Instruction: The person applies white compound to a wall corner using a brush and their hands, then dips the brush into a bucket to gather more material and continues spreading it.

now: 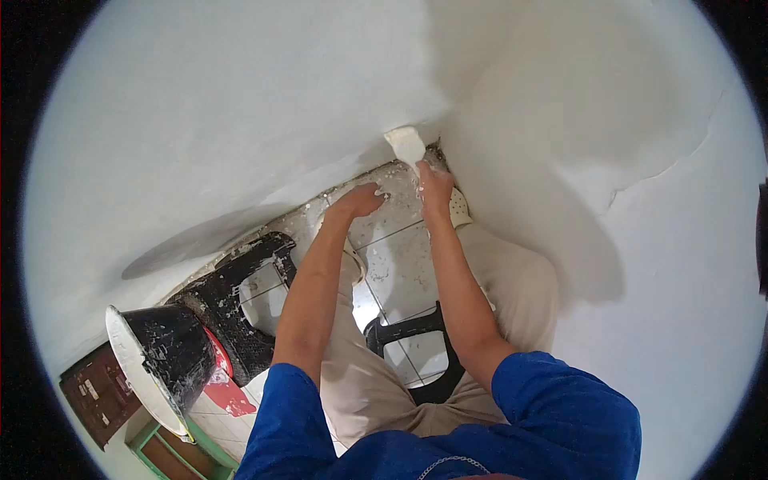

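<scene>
My right hand (pixel 436 190) is wrapped around the handle of a paintbrush (pixel 406 145). Its wide bristles are coated in white paint and touch or nearly touch the lower part of the white wall (pixel 264 120) close to the corner. Over the tiled floor hangs my left hand (pixel 360 200), its fingers curled in; nothing shows in them. A black bucket (pixel 172 348), white inside its rim and smeared with paint, stands at the lower left on a paint-spattered black plastic stool (pixel 252 264).
A second black stool (pixel 416 328) shows between my legs. Red paint-flecked material (pixel 228 392) lies beside the bucket. Splashes mark the tiled floor (pixel 392 264). The adjoining wall (pixel 672 264) on the right has a crack. Brown and green wooden furniture (pixel 172 448) stands at lower left.
</scene>
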Demonstrator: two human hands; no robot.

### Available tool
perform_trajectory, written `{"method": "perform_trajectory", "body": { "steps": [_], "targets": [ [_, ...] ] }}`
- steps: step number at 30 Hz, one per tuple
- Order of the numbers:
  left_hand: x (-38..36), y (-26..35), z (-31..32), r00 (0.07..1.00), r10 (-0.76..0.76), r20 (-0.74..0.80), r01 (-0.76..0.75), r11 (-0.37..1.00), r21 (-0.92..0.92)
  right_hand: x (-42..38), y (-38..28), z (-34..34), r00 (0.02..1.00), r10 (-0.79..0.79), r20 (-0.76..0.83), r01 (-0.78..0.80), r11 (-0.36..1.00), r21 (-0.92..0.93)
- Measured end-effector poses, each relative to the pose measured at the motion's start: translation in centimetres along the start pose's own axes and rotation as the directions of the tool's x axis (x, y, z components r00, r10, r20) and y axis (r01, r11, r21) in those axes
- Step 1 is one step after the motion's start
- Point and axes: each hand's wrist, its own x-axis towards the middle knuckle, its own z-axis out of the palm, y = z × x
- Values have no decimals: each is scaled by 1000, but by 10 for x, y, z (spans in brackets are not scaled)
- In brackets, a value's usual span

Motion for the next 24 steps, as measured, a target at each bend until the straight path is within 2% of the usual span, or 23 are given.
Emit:
{"method": "perform_trajectory", "body": {
  "steps": [2, 4, 7, 9, 10, 11, 13, 16, 19, 22, 24],
  "targets": [
    [-13, 12, -8, 998, -54, 37, 56, 998, -43, 19, 27, -2, 999, 30, -9, -31, 995, -91],
    [-11, 7, -9, 1000, -15, 23, 15, 1000, -15, 33, 53, -2, 995, 99, -35, -103, 981, -165],
    [-7, 1, -10, 1000, -4, 29, 4, 1000, 15, 46, 88, 1, 989, 122, -78, -141, 932, -335],
    [-3, 3, -14, 999, -24, 25, 23, 1000, 13, 79, 140, 11, 991, 17, -130, -70, 908, -413],
    [-1, 2, -15, 999, -43, 18, 43, 999, 3, 83, 145, 16, 987, -38, -154, -36, 891, -453],
    [1, 3, -16, 998, -62, 10, 62, 998, -7, 88, 147, 17, 996, 4, -84, -42, 888, -457],
    [1, 3, -19, 999, -48, -15, 48, 999, 1, 77, 103, 17, 995, 84, 52, -50, 885, -462],
    [7, 1, -21, 999, -35, -19, 35, 999, 20, 89, 87, 30, 1000, -14, -4, 12, 951, -310],
    [6, 5, -20, 999, -35, 4, 35, 999, 15, 85, 72, 28, 998, -33, 47, 41, 982, -182],
    [0, 14, -21, 999, -31, -10, 31, 1000, 6, 49, 45, 21, 1000, 13, -3, -13, 999, 43],
    [-7, 21, -22, 999, -38, -14, 38, 999, -7, 21, 17, 11, 1000, -5, 20, 2, 992, 124]
  ]
}}
